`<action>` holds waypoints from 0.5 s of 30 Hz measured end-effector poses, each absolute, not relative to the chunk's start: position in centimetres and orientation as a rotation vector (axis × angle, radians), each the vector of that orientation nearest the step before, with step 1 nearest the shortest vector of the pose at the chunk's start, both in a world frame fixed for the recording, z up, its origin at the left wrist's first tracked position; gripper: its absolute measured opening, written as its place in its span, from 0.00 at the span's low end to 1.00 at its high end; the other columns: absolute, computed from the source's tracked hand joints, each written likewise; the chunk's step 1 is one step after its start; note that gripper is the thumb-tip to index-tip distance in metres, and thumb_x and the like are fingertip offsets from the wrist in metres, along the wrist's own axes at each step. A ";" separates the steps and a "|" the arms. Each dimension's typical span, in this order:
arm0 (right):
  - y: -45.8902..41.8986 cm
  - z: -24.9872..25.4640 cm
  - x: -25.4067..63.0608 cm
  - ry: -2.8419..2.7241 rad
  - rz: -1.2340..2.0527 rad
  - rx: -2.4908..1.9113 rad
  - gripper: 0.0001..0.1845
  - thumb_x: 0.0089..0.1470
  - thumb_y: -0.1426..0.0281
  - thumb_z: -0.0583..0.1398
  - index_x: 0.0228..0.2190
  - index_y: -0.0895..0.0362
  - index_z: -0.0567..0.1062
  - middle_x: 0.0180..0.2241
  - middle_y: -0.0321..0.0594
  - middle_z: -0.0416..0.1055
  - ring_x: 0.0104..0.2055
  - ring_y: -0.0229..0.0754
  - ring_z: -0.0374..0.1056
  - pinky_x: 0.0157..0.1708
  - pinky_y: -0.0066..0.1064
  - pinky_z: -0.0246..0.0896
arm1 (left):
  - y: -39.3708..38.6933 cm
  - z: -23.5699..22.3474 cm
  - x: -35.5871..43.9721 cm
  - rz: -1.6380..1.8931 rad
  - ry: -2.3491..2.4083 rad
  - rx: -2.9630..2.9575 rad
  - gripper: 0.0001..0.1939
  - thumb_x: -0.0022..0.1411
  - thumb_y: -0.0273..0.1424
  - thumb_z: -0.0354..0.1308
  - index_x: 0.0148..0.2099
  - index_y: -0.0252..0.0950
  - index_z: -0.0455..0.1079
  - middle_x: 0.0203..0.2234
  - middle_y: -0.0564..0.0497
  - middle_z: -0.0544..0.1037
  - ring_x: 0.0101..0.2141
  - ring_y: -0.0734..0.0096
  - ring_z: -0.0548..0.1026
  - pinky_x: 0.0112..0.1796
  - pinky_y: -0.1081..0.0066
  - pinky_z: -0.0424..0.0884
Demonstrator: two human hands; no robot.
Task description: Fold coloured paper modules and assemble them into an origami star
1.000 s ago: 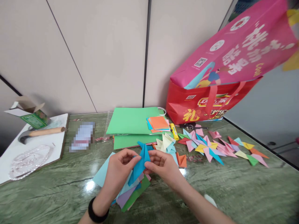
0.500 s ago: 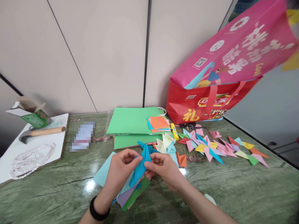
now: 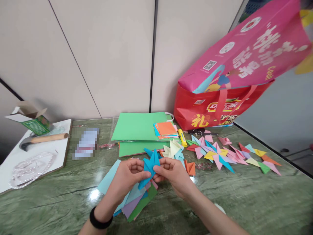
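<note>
A blue folded origami paper [image 3: 152, 163] with pointed tips is held up between my two hands. My left hand [image 3: 130, 173] pinches its left side, thumb in front. From the right, my right hand [image 3: 168, 169] grips the other edge between thumb and fingers. Below lies a fanned stack of coloured paper sheets [image 3: 133, 205] in light blue, purple and green. Just behind my hands are folded cream and light-blue paper pieces [image 3: 174, 148] and an orange folded piece [image 3: 190, 167]. Part of the blue paper is hidden by my fingers.
Green paper packs [image 3: 139, 127] lie at the back with small square sheets [image 3: 166, 128] on top. A yellow glue stick [image 3: 182, 137] and colourful paper stars [image 3: 216, 153] are on the right, before a red bag [image 3: 188, 107]. A hammer [image 3: 45, 138] and clear beads [image 3: 33, 169] lie left.
The blue paper has turned in my fingers and now shows a wider, multi-pointed shape. My left hand has shifted slightly, and its wrist has moved a little left.
</note>
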State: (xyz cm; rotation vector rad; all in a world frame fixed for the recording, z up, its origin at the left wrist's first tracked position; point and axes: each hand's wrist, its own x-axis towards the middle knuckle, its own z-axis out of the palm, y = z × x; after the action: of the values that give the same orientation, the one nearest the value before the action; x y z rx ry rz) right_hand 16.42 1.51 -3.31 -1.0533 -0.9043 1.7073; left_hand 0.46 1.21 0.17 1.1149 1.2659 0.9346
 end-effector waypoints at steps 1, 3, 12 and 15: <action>1.6 -3.4 16.5 -0.908 1.712 -1.061 0.19 0.33 0.62 0.70 0.25 0.62 0.75 0.18 0.37 0.74 0.19 0.35 0.70 0.21 0.25 0.68 | 1.2 0.2 0.5 0.917 1.267 1.117 0.11 0.37 0.29 0.68 0.25 0.33 0.70 0.17 0.55 0.74 0.20 0.74 0.71 0.23 0.76 0.65; 1.6 -3.5 16.6 -0.924 1.732 -1.074 0.20 0.33 0.61 0.70 0.25 0.62 0.75 0.18 0.38 0.74 0.20 0.36 0.71 0.22 0.26 0.68 | 1.1 0.1 0.5 0.905 1.264 1.106 0.10 0.38 0.30 0.68 0.24 0.33 0.70 0.16 0.55 0.73 0.19 0.75 0.70 0.22 0.76 0.64; 1.8 -3.6 16.8 -0.970 1.776 -1.059 0.20 0.34 0.60 0.70 0.26 0.63 0.74 0.19 0.38 0.75 0.21 0.37 0.72 0.22 0.26 0.69 | 1.1 -0.1 0.7 0.919 1.216 1.130 0.08 0.42 0.30 0.65 0.26 0.33 0.71 0.19 0.55 0.75 0.22 0.74 0.72 0.24 0.76 0.67; 1.7 -3.5 16.7 -0.993 1.786 -1.036 0.20 0.36 0.60 0.69 0.26 0.63 0.74 0.21 0.39 0.75 0.22 0.37 0.72 0.23 0.26 0.69 | 1.0 -0.3 0.7 0.931 1.226 1.143 0.09 0.43 0.29 0.65 0.29 0.33 0.71 0.21 0.54 0.76 0.23 0.73 0.73 0.25 0.75 0.69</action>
State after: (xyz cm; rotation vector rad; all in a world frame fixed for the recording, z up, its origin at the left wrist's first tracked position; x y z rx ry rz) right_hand 16.73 1.70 -3.45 -1.0360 -0.9927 1.7856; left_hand 0.66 1.05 -0.25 1.1429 1.2264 0.9311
